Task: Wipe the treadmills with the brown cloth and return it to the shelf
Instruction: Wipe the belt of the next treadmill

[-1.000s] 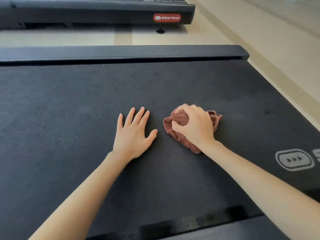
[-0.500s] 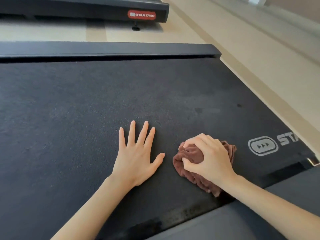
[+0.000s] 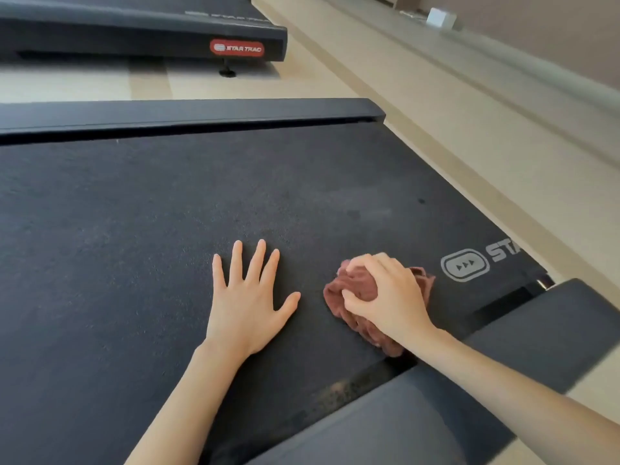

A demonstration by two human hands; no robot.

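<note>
Head view looks down on the near treadmill (image 3: 134,229), whose dark belt fills most of the picture and runs off the left edge. The right hand (image 3: 385,297) grips the bunched brown cloth (image 3: 355,290) with curled fingers, pressing it on the belt near the grey side rail (image 3: 553,330); the hand covers much of the cloth, so only its crumpled edges show. The left hand (image 3: 250,307) lies flat on the belt just beside it, fingers spread and holding nothing. A grey logo (image 3: 464,265) on the belt is cut short by the belt's end. A second treadmill (image 3: 134,31) beyond is cropped at the top. A small white object (image 3: 441,17) on the ledge is too blurred to identify.
</note>
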